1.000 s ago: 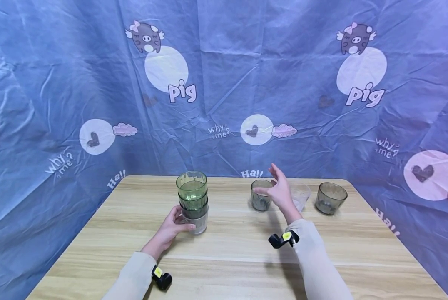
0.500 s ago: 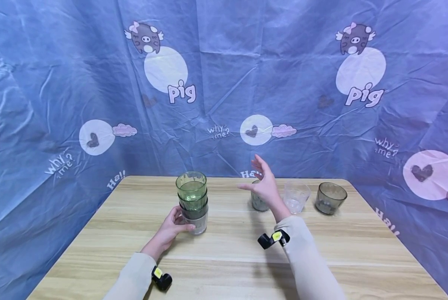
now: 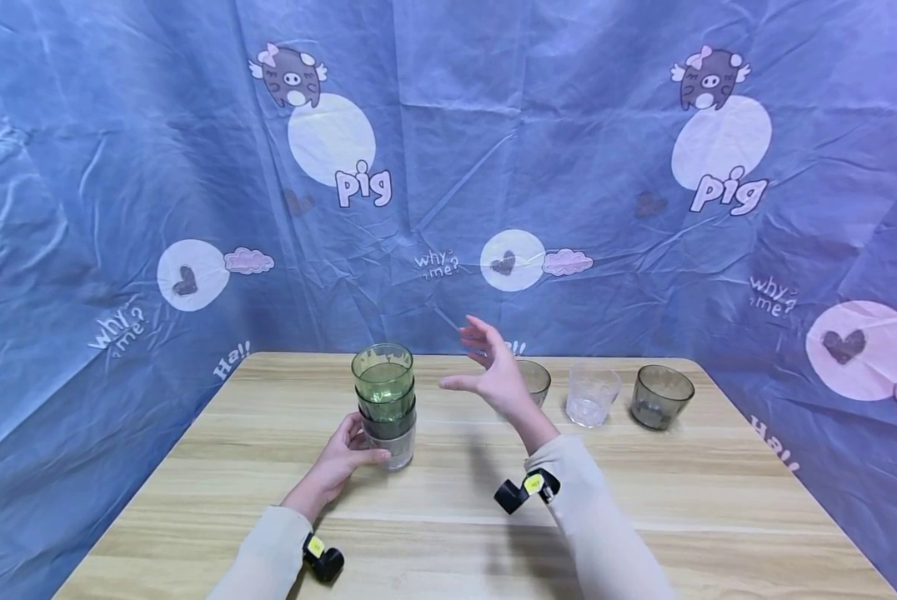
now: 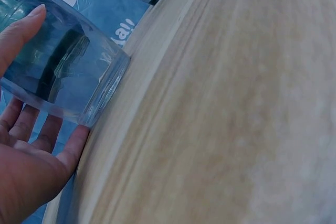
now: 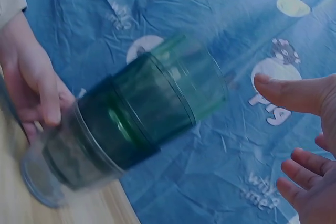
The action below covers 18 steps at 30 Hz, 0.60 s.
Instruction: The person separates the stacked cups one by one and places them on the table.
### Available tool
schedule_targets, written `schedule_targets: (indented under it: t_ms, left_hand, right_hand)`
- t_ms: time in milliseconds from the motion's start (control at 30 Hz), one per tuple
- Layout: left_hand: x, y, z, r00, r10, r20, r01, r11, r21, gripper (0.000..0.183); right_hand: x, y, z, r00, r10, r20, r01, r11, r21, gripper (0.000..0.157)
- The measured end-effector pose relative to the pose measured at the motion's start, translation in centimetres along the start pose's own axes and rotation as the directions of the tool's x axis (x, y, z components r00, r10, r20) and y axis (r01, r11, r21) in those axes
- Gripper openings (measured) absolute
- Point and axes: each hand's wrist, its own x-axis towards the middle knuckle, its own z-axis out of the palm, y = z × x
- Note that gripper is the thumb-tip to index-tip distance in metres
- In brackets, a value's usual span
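A stack of nested glasses stands upright at the left middle of the table, with a clear glass (image 3: 401,450) at the bottom, a smoky dark one (image 3: 392,427) inside it and green glass (image 3: 383,385) on top. My left hand (image 3: 334,460) holds the clear bottom glass, thumb on the near side and fingers round the other, as the left wrist view shows. My right hand (image 3: 496,379) is in the air to the right of the stack, thumb and fingers spread apart, holding nothing. In the right wrist view the stack (image 5: 152,103) lies beyond the spread fingers.
Right of centre, a grey glass (image 3: 536,383) is partly hidden behind my right hand. Further right stand a clear glass (image 3: 591,400) and a smoky brown glass (image 3: 662,397) near the far edge of the wooden table (image 3: 433,533). A blue printed curtain (image 3: 448,167) hangs behind.
My right hand has moved left from the grey and clear glasses towards the stack, its fingers staying spread. My left hand and the stack have kept their place.
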Motion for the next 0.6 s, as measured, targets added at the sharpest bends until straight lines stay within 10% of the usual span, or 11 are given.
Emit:
schedule_targets:
  t_ms: [600]
  left_hand:
    - [0.0, 0.0, -0.1, 1.0, -0.002, 0.012, 0.002, 1.0, 0.005, 0.083]
  right_hand:
    - [0.1, 0.0, 5.4, 0.986, -0.005, 0.164, -0.016, 0.992, 0.123, 0.09]
